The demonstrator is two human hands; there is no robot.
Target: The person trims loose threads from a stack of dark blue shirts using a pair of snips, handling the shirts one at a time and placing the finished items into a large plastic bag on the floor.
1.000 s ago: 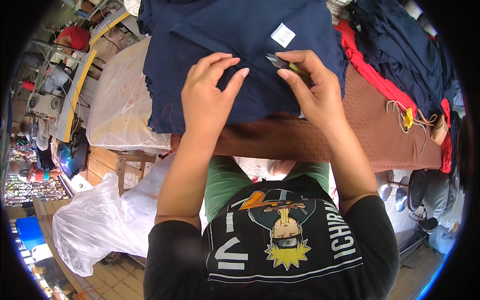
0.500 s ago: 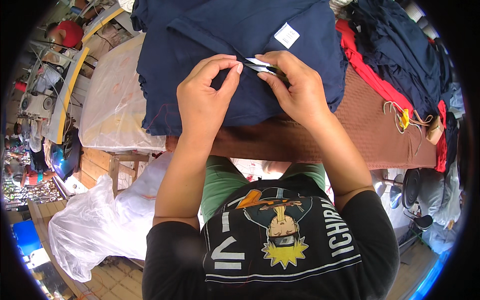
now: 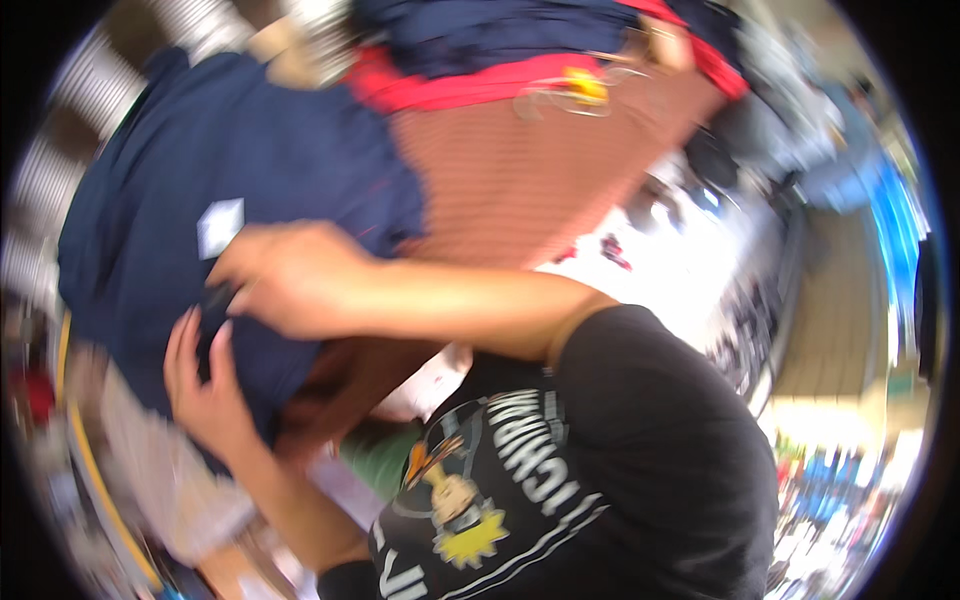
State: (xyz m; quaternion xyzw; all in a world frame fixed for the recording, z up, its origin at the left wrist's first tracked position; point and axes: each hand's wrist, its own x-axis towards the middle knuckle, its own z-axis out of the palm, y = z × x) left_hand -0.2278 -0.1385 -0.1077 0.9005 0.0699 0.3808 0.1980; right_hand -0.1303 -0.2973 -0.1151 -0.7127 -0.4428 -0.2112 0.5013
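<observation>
Motion has blurred the view. My right hand (image 3: 295,280) is over the pile of navy cloth (image 3: 290,140), its fingers closed on thread snips (image 3: 217,297), which show only as a small dark smear; their blades stood out better earlier. Just below it is my left hand (image 3: 210,400), thumb and fingers parted, with nothing plainly held between them. A white label (image 3: 220,228) lies on the cloth above my right fingers. Whether my left fingertips touch the cloth cannot be made out.
The pile rests on a brown-covered table (image 3: 490,190). Red cloth (image 3: 470,82), a yellow item with cords (image 3: 585,87) and more navy garments (image 3: 500,35) lie at its far side. Plastic-wrapped material (image 3: 170,470) stands at lower left.
My view has swung right, so the pile and both hands now appear farther left. My left thumb and fingers, pinched together before, are now apart. The snips stay in my right hand.
</observation>
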